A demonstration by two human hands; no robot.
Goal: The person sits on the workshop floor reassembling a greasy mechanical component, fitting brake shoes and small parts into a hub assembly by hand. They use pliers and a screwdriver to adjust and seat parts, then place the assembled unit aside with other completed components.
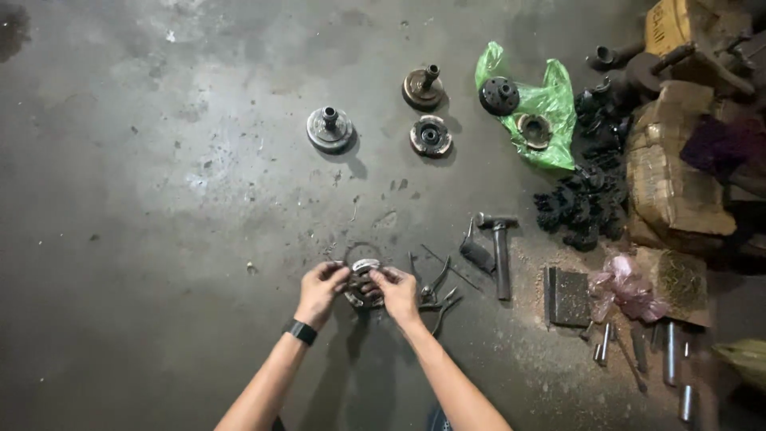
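A round metal part (363, 281), dark and greasy with a pale band across its top, is gripped between the left hand (321, 289) and the right hand (396, 292), fingers closed on its opposite edges just above the stained concrete floor (159, 199). A black band (301, 331) is worn on the left wrist. Just right of the hands, pliers (437, 297) are laid, and beyond them a hammer (500, 247) with a steel head. To the right, a flat dark block (568, 297), a crumpled pink bag (624, 287) and short shiny steel rods (672, 355) are seen on sawdust. Farther off, a heap of black rubber pieces (586, 203) is piled beside a tan wrapped bundle (670, 179). Farthest, three rusty round hubs (330, 128) (424, 87) (431, 136) are set on the floor, and two more parts are rested on a bright green plastic bag (550, 104).
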